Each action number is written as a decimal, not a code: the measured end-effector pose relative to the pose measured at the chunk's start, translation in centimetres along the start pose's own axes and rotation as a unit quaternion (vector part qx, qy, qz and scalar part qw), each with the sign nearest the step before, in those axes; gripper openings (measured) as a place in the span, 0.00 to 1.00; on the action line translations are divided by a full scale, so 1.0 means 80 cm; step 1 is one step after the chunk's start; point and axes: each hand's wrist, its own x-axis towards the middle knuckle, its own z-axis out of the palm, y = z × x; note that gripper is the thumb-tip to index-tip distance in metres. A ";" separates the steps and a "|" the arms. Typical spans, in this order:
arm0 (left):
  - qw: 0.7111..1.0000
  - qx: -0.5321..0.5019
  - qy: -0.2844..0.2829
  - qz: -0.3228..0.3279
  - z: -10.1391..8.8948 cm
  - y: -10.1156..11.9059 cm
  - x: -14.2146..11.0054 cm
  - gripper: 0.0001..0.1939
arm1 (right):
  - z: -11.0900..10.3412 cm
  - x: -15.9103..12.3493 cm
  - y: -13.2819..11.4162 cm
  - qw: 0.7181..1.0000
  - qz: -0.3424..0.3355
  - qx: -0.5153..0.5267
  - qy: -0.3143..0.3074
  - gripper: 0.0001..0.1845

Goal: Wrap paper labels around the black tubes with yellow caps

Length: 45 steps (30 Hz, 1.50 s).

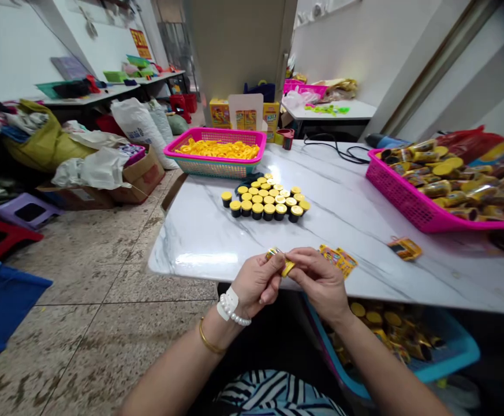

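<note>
Tube (287,267) | left grip (258,281): closed around it | right grip (320,279): fingers pinching its yellow end

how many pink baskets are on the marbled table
2: one pink basket at the back left, holding yellow pieces; another basket at the right, heaped with yellow-capped tubes. No others show.

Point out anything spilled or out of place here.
Nothing looks spilled on the table, but one printed piece lies alone near the pink basket at right, apart from the yellow printed pieces by the right hand. The floor looks smudged.
</note>
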 end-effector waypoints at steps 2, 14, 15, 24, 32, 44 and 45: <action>1.000 -0.001 -0.019 -0.019 0.007 -0.004 0.005 0.26 | -0.009 -0.005 -0.002 1.000 -0.016 -0.020 0.008 0.08; 0.997 0.034 -0.032 -0.068 0.027 -0.023 0.021 0.28 | -0.049 -0.018 -0.007 0.991 -0.063 -0.121 0.005 0.12; 0.996 0.027 -0.034 -0.073 0.027 -0.022 0.021 0.27 | -0.051 -0.018 -0.008 0.989 -0.079 -0.128 0.005 0.11; 0.992 0.034 -0.065 -0.098 0.027 -0.020 0.019 0.23 | -0.060 -0.032 -0.013 0.972 -0.106 -0.209 -0.009 0.22; 0.986 -0.054 -0.086 -0.129 0.050 -0.070 0.002 0.24 | -0.065 -0.076 -0.033 0.974 -0.071 -0.208 0.060 0.19; 0.952 0.092 -0.187 -0.223 0.056 -0.137 0.019 0.47 | -0.159 -0.141 -0.029 0.868 -0.103 -0.485 -0.022 0.18; 0.954 0.126 -0.178 -0.208 0.056 -0.132 0.017 0.40 | -0.157 -0.124 -0.025 0.869 -0.110 -0.483 -0.001 0.19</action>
